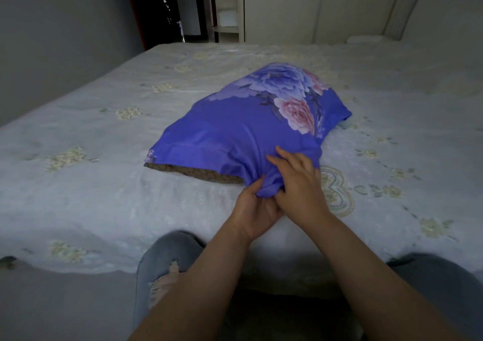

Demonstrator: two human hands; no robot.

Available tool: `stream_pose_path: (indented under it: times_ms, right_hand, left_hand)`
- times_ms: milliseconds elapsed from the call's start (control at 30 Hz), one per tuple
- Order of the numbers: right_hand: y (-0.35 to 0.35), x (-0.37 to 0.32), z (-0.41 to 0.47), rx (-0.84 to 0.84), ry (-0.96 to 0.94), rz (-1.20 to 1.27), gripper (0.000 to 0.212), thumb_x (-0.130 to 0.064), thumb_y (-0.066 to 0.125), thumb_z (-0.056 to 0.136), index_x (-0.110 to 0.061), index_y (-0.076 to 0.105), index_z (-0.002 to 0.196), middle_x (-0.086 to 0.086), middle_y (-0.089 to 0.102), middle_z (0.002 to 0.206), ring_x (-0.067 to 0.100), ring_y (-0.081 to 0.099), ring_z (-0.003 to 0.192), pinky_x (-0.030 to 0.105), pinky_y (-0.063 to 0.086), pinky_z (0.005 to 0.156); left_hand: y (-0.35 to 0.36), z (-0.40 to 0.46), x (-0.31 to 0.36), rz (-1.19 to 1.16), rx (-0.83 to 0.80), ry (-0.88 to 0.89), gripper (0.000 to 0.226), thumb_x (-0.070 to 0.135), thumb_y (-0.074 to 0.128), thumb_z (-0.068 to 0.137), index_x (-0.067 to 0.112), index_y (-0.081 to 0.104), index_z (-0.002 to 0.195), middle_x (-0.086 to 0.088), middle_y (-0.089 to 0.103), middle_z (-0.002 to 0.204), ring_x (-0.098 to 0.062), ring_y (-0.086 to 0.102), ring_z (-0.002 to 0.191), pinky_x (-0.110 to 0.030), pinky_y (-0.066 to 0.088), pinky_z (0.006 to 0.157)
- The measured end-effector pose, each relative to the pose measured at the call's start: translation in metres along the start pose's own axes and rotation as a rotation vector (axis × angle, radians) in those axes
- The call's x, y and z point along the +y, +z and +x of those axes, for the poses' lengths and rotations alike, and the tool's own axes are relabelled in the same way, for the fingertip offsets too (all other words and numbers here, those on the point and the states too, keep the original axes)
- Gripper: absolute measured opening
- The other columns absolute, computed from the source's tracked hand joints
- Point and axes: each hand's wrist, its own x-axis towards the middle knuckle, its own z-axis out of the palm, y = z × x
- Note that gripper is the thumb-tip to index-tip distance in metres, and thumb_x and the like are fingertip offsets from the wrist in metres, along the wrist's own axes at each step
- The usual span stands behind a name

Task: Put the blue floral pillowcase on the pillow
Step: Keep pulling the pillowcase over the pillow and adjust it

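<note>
The blue floral pillowcase (235, 129) covers most of the pillow (193, 172), which lies on the bed. A brown patterned strip of the pillow shows at the near open end. Pink and lilac flowers are printed on the far half. My left hand (254, 210) grips the bunched near corner of the pillowcase from below. My right hand (298, 183) lies over the same corner, fingers spread on the fabric and thumb tucked against the bunch.
The bed (104, 136) has a pale sheet with small floral embroidery and fills the middle of the view. My knees in ripped jeans (167, 262) press against its near edge. A white wardrobe (313, 13) and a dark doorway (167, 8) stand behind.
</note>
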Motion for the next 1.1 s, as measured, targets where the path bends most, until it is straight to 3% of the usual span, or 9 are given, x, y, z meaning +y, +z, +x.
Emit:
stream_pose_path:
  times_ms: [133, 267, 400, 500, 600, 667, 800, 967, 1100]
  right_hand:
    - [0.008, 0.013, -0.008, -0.066, -0.003, -0.012, 0.047, -0.027, 0.041, 0.066, -0.026, 0.071, 0.102, -0.003, 0.054, 0.137, 0.02, 0.051, 0.115, 0.027, 0.024, 0.081]
    - [0.017, -0.001, -0.017, -0.044, -0.107, -0.127, 0.039, -0.02, 0.037, 0.065, -0.025, 0.071, 0.083, 0.0, 0.06, 0.13, 0.019, 0.046, 0.099, 0.031, 0.031, 0.074]
    - [0.023, -0.013, -0.033, -0.052, -0.139, -0.169, 0.022, -0.004, 0.054, 0.064, -0.016, 0.068, 0.076, 0.002, 0.065, 0.122, 0.025, 0.062, 0.078, 0.029, 0.054, 0.055]
    - [0.02, -0.014, -0.038, -0.125, -0.113, -0.198, 0.028, 0.001, 0.072, 0.055, -0.013, 0.067, 0.078, 0.005, 0.065, 0.122, 0.028, 0.064, 0.079, 0.029, 0.052, 0.049]
    - [0.009, -0.023, -0.035, -0.195, -0.075, -0.231, 0.041, -0.009, 0.069, 0.07, -0.01, 0.062, 0.11, 0.008, 0.055, 0.135, 0.031, 0.059, 0.101, 0.036, 0.053, 0.07]
    - [0.001, -0.032, -0.026, -0.296, 0.046, -0.173, 0.079, -0.038, 0.066, 0.082, -0.014, 0.024, 0.145, 0.008, 0.036, 0.145, 0.03, 0.044, 0.119, 0.04, 0.049, 0.086]
    - [0.013, -0.05, -0.012, -0.28, 0.206, -0.202, 0.122, -0.062, 0.07, 0.067, -0.023, -0.012, 0.149, 0.015, 0.022, 0.145, 0.036, 0.042, 0.116, 0.042, 0.051, 0.08]
    - [0.023, 0.002, 0.019, 0.043, 0.248, -0.375, 0.091, -0.024, 0.079, 0.065, -0.024, 0.032, 0.144, 0.017, 0.055, 0.116, 0.034, 0.054, 0.075, 0.037, 0.05, 0.054]
    - [0.005, 0.042, 0.041, 0.149, 0.369, -0.394, 0.066, -0.016, 0.059, 0.086, -0.03, 0.032, 0.144, 0.018, 0.046, 0.134, 0.046, 0.049, 0.105, 0.059, 0.04, 0.09]
  left_hand:
    - [-0.009, -0.007, 0.007, 0.563, 0.294, 0.078, 0.044, 0.047, 0.038, 0.096, 0.017, 0.055, 0.123, -0.003, 0.069, 0.101, -0.016, 0.069, 0.084, -0.033, 0.052, 0.081]
    - [-0.024, -0.029, 0.038, 0.892, 0.68, 0.672, 0.042, 0.056, 0.049, 0.088, 0.023, 0.059, 0.111, 0.006, 0.064, 0.104, -0.01, 0.06, 0.094, -0.031, 0.046, 0.087]
    - [-0.042, -0.023, 0.099, 1.031, 1.095, 0.821, 0.067, 0.065, 0.05, 0.079, 0.002, 0.06, 0.102, -0.019, 0.059, 0.113, -0.034, 0.052, 0.112, -0.045, 0.04, 0.101]
    - [-0.043, -0.015, 0.145, 0.669, 1.008, 0.614, 0.103, 0.081, 0.053, 0.06, 0.008, 0.05, 0.132, -0.01, 0.047, 0.139, -0.028, 0.046, 0.126, -0.043, 0.039, 0.107]
    - [-0.044, -0.009, 0.157, 0.829, 1.008, 0.546, 0.066, 0.049, 0.055, 0.086, 0.001, 0.049, 0.131, -0.016, 0.051, 0.136, -0.032, 0.048, 0.124, -0.036, 0.039, 0.103]
    - [-0.044, -0.008, 0.151, 0.931, 1.003, 0.553, 0.047, 0.026, 0.047, 0.095, -0.005, 0.047, 0.13, -0.022, 0.052, 0.133, -0.035, 0.049, 0.121, -0.034, 0.038, 0.098]
    - [-0.051, -0.012, 0.131, 0.918, 0.981, 0.559, 0.043, 0.022, 0.039, 0.094, -0.003, 0.048, 0.129, -0.023, 0.055, 0.127, -0.037, 0.053, 0.115, -0.04, 0.042, 0.098]
    - [-0.048, -0.023, 0.101, 0.23, 0.504, 0.575, 0.028, 0.013, 0.039, 0.097, 0.011, 0.053, 0.121, -0.005, 0.068, 0.106, -0.018, 0.067, 0.091, -0.033, 0.055, 0.084]
    - [-0.038, -0.017, 0.033, 0.131, 0.34, 0.281, 0.034, 0.024, 0.039, 0.1, 0.015, 0.046, 0.132, -0.002, 0.068, 0.11, -0.011, 0.069, 0.079, -0.023, 0.055, 0.072]
